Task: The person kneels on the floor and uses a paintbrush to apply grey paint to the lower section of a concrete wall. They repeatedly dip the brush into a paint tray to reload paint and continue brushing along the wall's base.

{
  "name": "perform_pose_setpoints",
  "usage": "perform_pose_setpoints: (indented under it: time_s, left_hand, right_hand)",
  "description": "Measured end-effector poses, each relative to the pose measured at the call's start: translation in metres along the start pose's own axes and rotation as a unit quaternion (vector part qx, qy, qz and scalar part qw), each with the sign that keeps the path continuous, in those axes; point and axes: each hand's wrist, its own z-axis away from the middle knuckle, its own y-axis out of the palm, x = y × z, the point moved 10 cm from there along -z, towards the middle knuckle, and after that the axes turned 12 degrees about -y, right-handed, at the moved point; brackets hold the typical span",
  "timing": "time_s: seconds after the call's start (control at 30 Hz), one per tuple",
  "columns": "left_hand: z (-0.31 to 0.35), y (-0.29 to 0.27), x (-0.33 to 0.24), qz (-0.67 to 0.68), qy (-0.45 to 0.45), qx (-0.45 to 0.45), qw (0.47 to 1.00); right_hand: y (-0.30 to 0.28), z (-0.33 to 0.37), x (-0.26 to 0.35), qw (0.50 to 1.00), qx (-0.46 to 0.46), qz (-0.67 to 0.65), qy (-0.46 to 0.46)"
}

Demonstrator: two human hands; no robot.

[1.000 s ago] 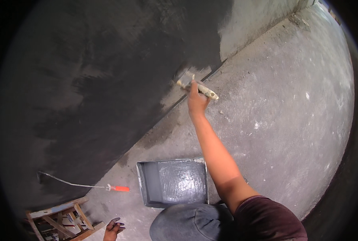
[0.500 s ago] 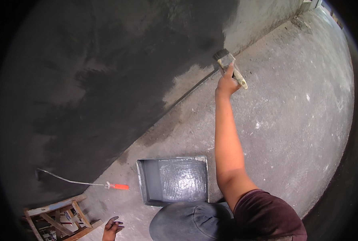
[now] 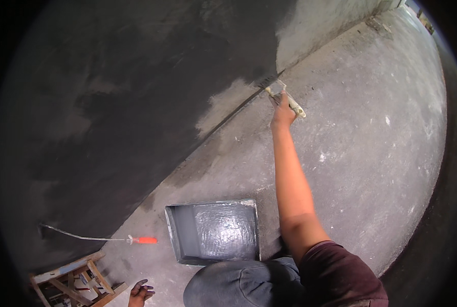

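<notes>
My right hand [image 3: 283, 115] grips a paintbrush [image 3: 276, 88] with a pale, paint-smeared handle. Its dark bristles press against the foot of the wall [image 3: 151, 97], where the wall meets the floor. Dark grey paint covers most of that wall; a bare light patch [image 3: 222, 108] lies just left of the brush, and more unpainted wall [image 3: 320, 23] stretches beyond it. Low at the left, my left hand [image 3: 140, 293] holds nothing, its stained fingers apart and slightly bent.
A paint tray [image 3: 180, 227] coated with wet grey paint sits on the concrete floor [image 3: 351, 169] before my knee [image 3: 223, 284]. Left of it, a paint roller with an orange handle [image 3: 147, 240] leans against the wall. A wooden stool [image 3: 68, 269] stands in the lower left.
My right hand has brought the brush down and left, onto the wall's bottom edge. A narrow strip there is now darker. The whole view has shifted slightly.
</notes>
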Motion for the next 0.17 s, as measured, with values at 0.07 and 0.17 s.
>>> perform_pose_setpoints:
  time_s: [0.07, 0.17]
  left_hand:
    - [-0.018, 0.004, -0.006, -0.008, -0.008, -0.003, 1.000]
    - [-0.029, 0.000, -0.007, -0.013, -0.026, -0.045, 0.999]
  right_hand:
    - [-0.013, -0.030, 0.002, 0.995, 0.001, 0.061, -0.074]
    - [0.008, -0.031, -0.030, 0.979, 0.059, 0.182, -0.073]
